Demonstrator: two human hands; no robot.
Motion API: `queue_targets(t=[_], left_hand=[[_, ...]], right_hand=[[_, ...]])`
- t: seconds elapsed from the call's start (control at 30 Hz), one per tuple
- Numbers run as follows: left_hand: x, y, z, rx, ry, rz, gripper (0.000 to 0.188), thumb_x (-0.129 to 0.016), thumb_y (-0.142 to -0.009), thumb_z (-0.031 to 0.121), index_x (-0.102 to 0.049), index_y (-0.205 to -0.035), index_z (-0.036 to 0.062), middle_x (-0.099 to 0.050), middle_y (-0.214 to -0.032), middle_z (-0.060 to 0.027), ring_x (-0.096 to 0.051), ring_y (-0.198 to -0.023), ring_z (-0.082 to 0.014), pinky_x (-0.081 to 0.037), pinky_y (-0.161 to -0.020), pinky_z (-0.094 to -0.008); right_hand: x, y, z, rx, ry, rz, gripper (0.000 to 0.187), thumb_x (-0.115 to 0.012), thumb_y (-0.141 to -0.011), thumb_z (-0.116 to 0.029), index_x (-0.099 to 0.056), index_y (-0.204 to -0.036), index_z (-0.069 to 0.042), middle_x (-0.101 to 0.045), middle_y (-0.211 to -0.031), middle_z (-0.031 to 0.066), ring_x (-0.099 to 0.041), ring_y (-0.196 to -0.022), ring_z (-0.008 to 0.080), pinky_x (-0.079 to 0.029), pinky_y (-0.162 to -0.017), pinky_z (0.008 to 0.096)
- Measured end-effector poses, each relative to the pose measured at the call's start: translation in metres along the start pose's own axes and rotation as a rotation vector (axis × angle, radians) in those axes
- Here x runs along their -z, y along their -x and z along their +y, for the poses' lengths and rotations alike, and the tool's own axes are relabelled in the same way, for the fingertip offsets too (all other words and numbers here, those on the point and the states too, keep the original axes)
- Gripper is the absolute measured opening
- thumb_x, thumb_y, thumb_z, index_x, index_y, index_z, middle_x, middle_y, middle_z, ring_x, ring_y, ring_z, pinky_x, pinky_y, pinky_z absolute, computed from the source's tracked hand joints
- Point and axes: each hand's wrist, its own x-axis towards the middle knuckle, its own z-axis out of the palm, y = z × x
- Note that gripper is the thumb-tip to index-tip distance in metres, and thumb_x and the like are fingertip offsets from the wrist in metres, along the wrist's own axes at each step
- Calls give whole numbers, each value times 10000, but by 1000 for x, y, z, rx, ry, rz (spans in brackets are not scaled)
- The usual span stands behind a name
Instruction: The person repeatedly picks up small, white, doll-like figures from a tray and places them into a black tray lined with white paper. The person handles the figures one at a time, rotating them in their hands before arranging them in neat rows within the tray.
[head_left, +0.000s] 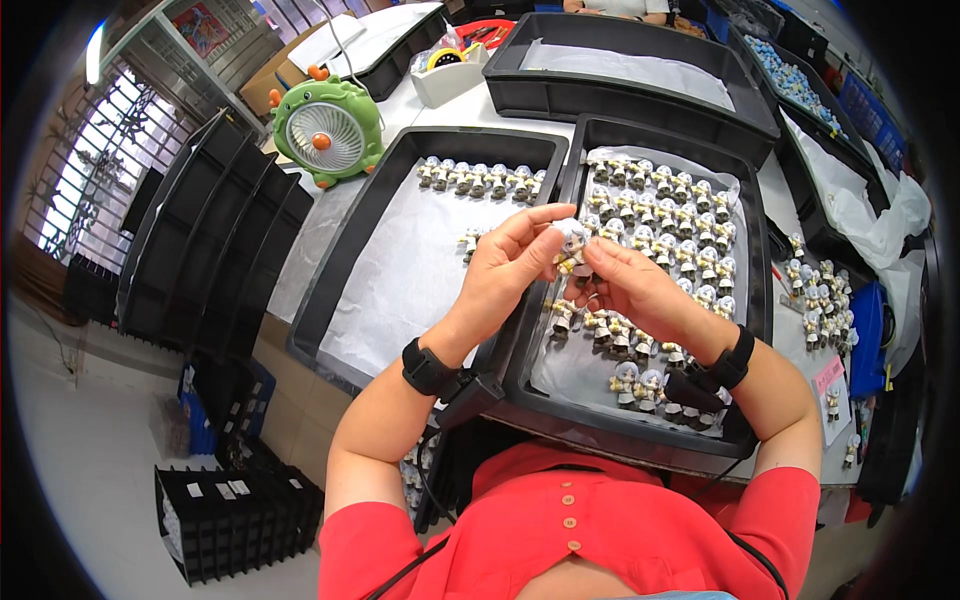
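Note:
A small figurine (572,238) with a pale grey-white head and a white-and-yellow body is held between both hands, above the rims of two black trays. My left hand (518,248) pinches it from the left with thumb and fingers. From the right, my right hand (632,282) closes its thumb and fingertips on its lower part, which is partly hidden. Beneath my right hand, the right tray (757,300) holds several rows of like figurines on white paper. The left tray (345,225) has one row along its far side and a few more beside my left hand.
A green animal-shaped fan (330,130) stands beyond the left tray, near a tape dispenser (447,75). Another black tray (630,107) lies at the back. More figurines (825,300) stand on the table at right, near a plastic bag (890,225). Stacked black trays (205,235) rise at left.

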Motion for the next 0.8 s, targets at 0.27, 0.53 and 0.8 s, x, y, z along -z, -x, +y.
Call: queue_targets(t=[0.27,0.53,0.8], left_hand=[[1,1,1,-37,4,-79,449,-636,-876,99,-471,-1282,4,-591,-985,-39,-597,-882,-81,-486,-765,-225],[3,-1,0,-8,31,-47,417,-585,-917,214,-503,-1286,38,-604,-897,5,-544,-803,-45,-453,-703,-195],[5,-1,-3,59,122,-29,383,-530,-950,233,-509,-1284,45,-598,-861,28,-537,-760,-33,-452,-680,-190]], right_hand=[[3,0,1,22,14,-18,381,-423,-972,-430,-538,-1108,-93,-595,-929,27,-563,-818,78,-454,-708,219],[4,0,0,10,-130,-55,474,-391,-967,-477,-525,-1162,-66,-597,-987,40,-579,-847,104,-457,-708,229],[1,0,0,17,-116,-37,470,-401,-968,-465,-523,-1170,-58,-594,-1025,43,-580,-862,108,-457,-714,238]])
